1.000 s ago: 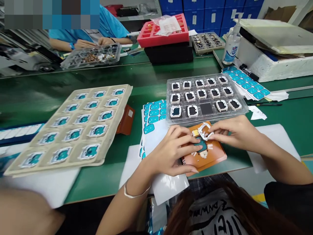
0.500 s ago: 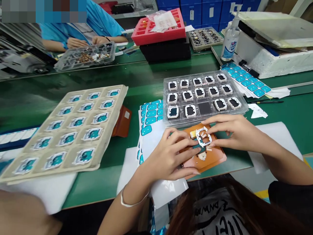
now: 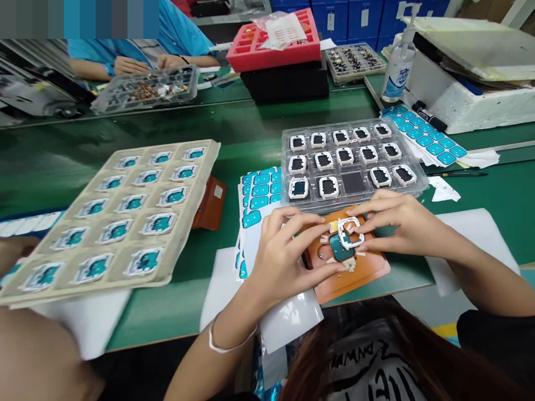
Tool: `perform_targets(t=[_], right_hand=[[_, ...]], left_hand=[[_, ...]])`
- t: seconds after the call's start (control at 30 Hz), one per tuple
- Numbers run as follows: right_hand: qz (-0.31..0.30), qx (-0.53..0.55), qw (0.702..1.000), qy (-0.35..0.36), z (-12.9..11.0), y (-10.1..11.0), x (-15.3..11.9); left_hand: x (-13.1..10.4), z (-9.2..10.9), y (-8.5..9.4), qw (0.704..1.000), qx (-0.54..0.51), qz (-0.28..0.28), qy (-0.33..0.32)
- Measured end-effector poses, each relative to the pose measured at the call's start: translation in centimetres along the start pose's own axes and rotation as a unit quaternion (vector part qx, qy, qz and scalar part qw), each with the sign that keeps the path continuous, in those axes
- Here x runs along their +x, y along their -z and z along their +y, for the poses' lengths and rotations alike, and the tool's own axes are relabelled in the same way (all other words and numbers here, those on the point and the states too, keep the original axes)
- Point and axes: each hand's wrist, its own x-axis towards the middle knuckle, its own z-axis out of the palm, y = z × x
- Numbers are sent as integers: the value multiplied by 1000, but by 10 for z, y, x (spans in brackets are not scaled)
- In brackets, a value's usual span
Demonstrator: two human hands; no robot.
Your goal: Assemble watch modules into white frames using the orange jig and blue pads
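Note:
An orange fixture block (image 3: pixel 370 271) lies at the table's front edge, with small pale pieces set around its middle. In its centre recess sits a rounded teal plate (image 3: pixel 339 250), partly covered by a white rounded-square frame (image 3: pixel 341 235). My right hand (image 3: pixel 395 225) pinches this frame at its right side, thumb and fingertips against the rim, tilted over the plate. My left hand (image 3: pixel 286 250) is spread at the fixture's left side, thumb and fingers apart with nothing between them. Behind the fixture, a clear tray (image 3: pixel 355 201) carries several similar white frames; one pocket shows only a dark square.
A beige tray (image 3: pixel 167 283) of frames with teal inserts stands at left, beside another person's arm (image 3: pixel 37 356). Teal sticker sheets (image 3: pixel 261 192), a pump bottle (image 3: pixel 399 69) and a red organizer (image 3: pixel 278 58) are around. Across the bench, a person in blue (image 3: pixel 179 33) works.
My left fingers have drawn back leftward from the teal plate, uncovering it. The white frame stays in my right hand over the fixture. Another person's hand has appeared at the far left.

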Motion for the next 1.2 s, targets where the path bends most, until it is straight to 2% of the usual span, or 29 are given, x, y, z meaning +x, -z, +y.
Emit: perform_targets(t=[0.17,0.4,0.83,1.07,1.2], right_hand=[[11,35,999,32,-4,-9,2],[1,59,998,20,-2,-14,3],[-1,52,998,29,-2,-12,4],[-10,33,999,37,-1,-15,4],[-20,27,998,61,4,-15,5]], left_hand=[[-2,4,-3,1000,-1,-17,13],[-3,6,-2,999,14,-24,28],[-3,7,2,998,26,-47,26],[-6,4,-2,998,22,-55,25],[-5,2,-9,999,-24,-24,20]])
